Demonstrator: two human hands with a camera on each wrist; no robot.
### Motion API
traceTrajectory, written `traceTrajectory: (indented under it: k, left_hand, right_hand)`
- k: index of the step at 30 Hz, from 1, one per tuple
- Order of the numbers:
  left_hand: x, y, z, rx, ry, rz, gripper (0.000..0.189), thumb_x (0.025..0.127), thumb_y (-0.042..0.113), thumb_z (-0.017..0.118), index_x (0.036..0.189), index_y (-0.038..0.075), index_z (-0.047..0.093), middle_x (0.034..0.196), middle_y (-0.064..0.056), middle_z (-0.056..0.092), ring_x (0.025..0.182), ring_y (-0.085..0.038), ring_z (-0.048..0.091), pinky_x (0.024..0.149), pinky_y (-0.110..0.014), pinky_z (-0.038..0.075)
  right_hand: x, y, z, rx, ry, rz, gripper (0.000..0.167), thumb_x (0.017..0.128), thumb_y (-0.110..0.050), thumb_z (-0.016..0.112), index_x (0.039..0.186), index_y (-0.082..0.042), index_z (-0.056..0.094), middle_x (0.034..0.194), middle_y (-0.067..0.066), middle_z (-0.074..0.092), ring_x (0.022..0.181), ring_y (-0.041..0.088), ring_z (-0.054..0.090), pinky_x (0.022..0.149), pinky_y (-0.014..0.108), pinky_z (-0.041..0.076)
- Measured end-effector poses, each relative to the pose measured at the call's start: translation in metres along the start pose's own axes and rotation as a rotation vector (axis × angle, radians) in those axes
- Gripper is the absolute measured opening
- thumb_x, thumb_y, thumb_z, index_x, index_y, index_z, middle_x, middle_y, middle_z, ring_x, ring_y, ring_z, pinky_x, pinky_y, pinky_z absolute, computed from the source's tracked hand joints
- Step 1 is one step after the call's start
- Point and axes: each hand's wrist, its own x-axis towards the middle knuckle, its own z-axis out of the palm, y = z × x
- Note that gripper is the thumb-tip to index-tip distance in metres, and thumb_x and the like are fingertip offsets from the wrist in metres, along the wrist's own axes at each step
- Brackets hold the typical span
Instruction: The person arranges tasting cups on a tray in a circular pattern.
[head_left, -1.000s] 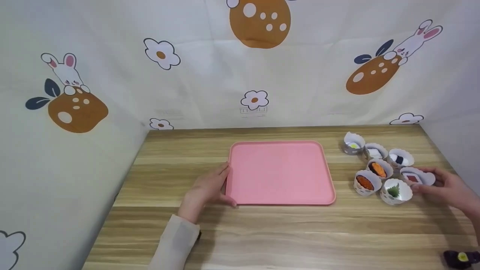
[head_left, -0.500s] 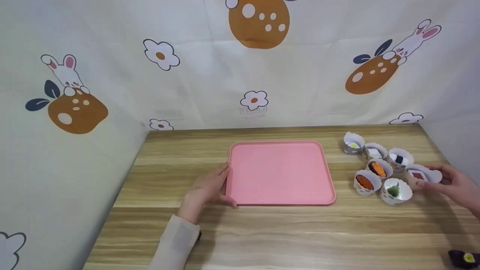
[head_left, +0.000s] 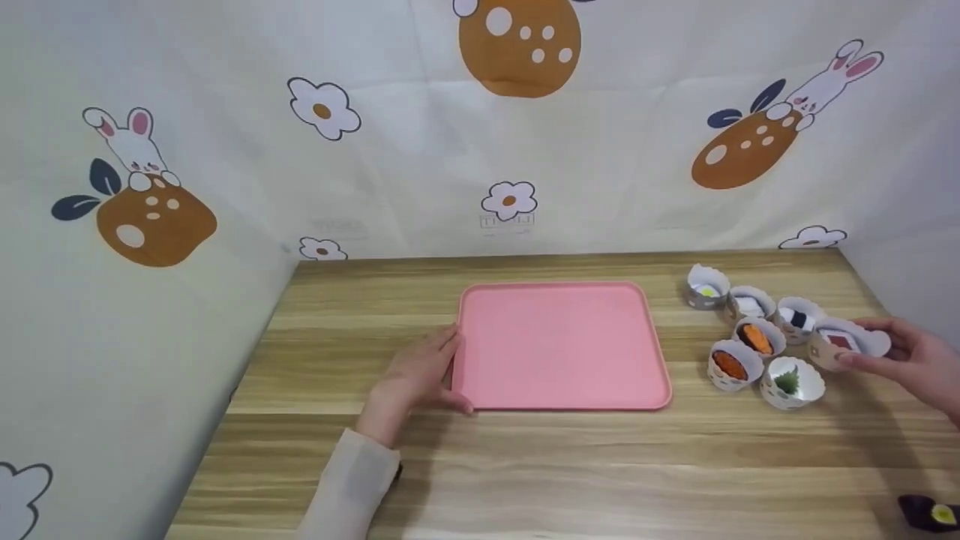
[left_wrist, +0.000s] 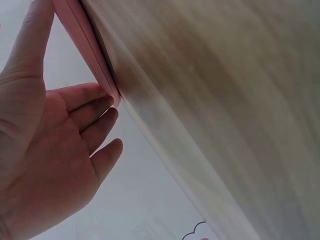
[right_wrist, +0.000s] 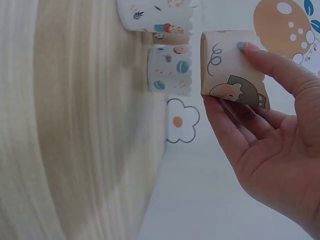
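In the head view, my left hand (head_left: pixel 416 375) rests against the left edge of the pink tray (head_left: pixel 562 346), with the thumb at the near left corner. Its fairly straight fingers (left_wrist: pixel 102 127) touch the tray's rim (left_wrist: pixel 92 50) in the left wrist view. My right hand (head_left: pixel 911 356) pinches a patterned paper cup (head_left: pixel 827 354) between thumb and fingers. Inside that cup lies a white piece with a dark red top (head_left: pixel 841 341). The right wrist view shows the pinched cup (right_wrist: pixel 232 65) raised off the wooden table (right_wrist: pixel 90 125).
Several paper cups cluster left of the right hand, among them one with a green leaf (head_left: pixel 787 380), one with an orange topping (head_left: pixel 756 339) and one with red-orange roe (head_left: pixel 729 364). A dark object with a yellow spot (head_left: pixel 926 514) is at the lower right. Patterned cloth (head_left: pixel 405 172) hangs behind.
My right hand has shifted the cup rightward and up off the table, away from the leaf cup. The dark object has slid slightly right. My left hand and the tray stay put.
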Motion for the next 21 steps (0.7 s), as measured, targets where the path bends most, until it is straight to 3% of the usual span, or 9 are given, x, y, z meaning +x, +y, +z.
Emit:
traceTrajectory:
  k: [3, 5, 7, 10, 13, 18, 21]
  left_hand:
    - [0.0, 0.0, 0.0, -0.002, -0.005, 0.0, 0.122, 0.066, 0.065, 0.081, 0.158, 0.006, 0.025, 0.167, -0.009, 0.02, 0.155, -0.027, 0.021, 0.128, -0.045, 0.021]
    - [-0.001, 0.001, -0.001, -0.004, -0.008, 0.001, 0.122, 0.067, 0.064, 0.081, 0.158, 0.006, 0.025, 0.168, -0.009, 0.02, 0.155, -0.028, 0.022, 0.128, -0.046, 0.022]
    - [-0.001, 0.001, -0.001, -0.007, -0.004, 0.002, 0.121, 0.067, 0.064, 0.081, 0.158, 0.006, 0.026, 0.167, -0.009, 0.021, 0.154, -0.029, 0.023, 0.127, -0.048, 0.023]
    - [0.0, 0.001, -0.002, -0.006, -0.002, 0.001, 0.121, 0.066, 0.064, 0.081, 0.158, 0.007, 0.026, 0.167, -0.009, 0.021, 0.154, -0.029, 0.023, 0.127, -0.048, 0.025]
    - [0.0, 0.001, -0.002, -0.011, 0.004, -0.004, 0.121, 0.066, 0.064, 0.082, 0.158, 0.007, 0.027, 0.167, -0.009, 0.022, 0.153, -0.03, 0.025, 0.126, -0.048, 0.026]
    - [0.0, 0.002, -0.003, -0.015, 0.005, -0.006, 0.123, 0.064, 0.063, 0.083, 0.157, 0.006, 0.027, 0.167, -0.009, 0.023, 0.152, -0.032, 0.027, 0.125, -0.048, 0.028]
    - [0.0, 0.002, -0.003, -0.009, 0.003, -0.004, 0.124, 0.064, 0.064, 0.083, 0.158, 0.006, 0.027, 0.167, -0.008, 0.022, 0.153, -0.032, 0.026, 0.125, -0.048, 0.028]
  right_hand:
    - [0.0, -0.005, -0.002, 0.024, 0.007, -0.011, 0.073, 0.092, -0.029, 0.072, 0.138, 0.016, 0.037, 0.101, 0.0, 0.06, 0.076, -0.017, 0.047, 0.061, 0.006, 0.046]
    - [0.0, -0.008, -0.002, 0.038, 0.016, -0.015, 0.071, 0.091, -0.029, 0.073, 0.136, 0.015, 0.038, 0.098, -0.01, 0.056, 0.076, -0.017, 0.048, 0.061, 0.007, 0.047]
    - [0.0, -0.01, -0.002, 0.045, 0.018, -0.015, 0.071, 0.091, -0.029, 0.073, 0.136, 0.015, 0.038, 0.097, -0.009, 0.057, 0.075, -0.016, 0.048, 0.06, 0.008, 0.048]
    - [0.0, -0.014, -0.001, 0.038, 0.02, -0.01, 0.074, 0.093, -0.031, 0.071, 0.138, 0.015, 0.036, 0.107, 0.015, 0.06, 0.075, -0.017, 0.047, 0.06, 0.007, 0.047]
    - [0.0, -0.018, -0.001, 0.038, 0.025, -0.015, 0.073, 0.093, -0.031, 0.071, 0.138, 0.015, 0.036, 0.106, 0.015, 0.06, 0.076, -0.017, 0.047, 0.06, 0.008, 0.048]
    - [-0.002, -0.027, -0.001, 0.08, 0.027, -0.048, 0.061, 0.092, -0.028, 0.073, 0.131, 0.008, 0.044, 0.087, -0.026, 0.054, 0.075, -0.013, 0.053, 0.06, 0.01, 0.05]
    - [-0.003, -0.033, -0.001, 0.085, 0.017, -0.057, 0.063, 0.092, -0.027, 0.073, 0.133, 0.009, 0.043, 0.086, -0.031, 0.051, 0.076, -0.014, 0.054, 0.06, 0.009, 0.049]
